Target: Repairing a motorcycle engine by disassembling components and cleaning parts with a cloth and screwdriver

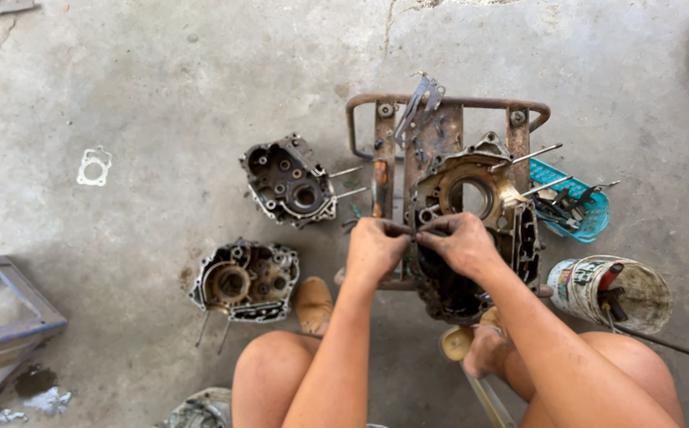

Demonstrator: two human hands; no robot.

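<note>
A greasy engine crankcase half [479,214] with a round opening lies on a rusty metal rack [447,107] in front of me. My left hand [374,247] and my right hand [462,242] meet over its left edge, fingertips pinched together on a small part too tiny to make out. Both hands hover just above the case's dark lower section. My knees and sandalled feet frame the bottom of the view.
Two more crankcase halves [289,181] [245,279] lie on the concrete to the left, and a white gasket [94,166] farther left. A blue basket of tools [574,202] and a dirty tin can [618,292] sit at right. A blue metal frame [11,305] stands at far left.
</note>
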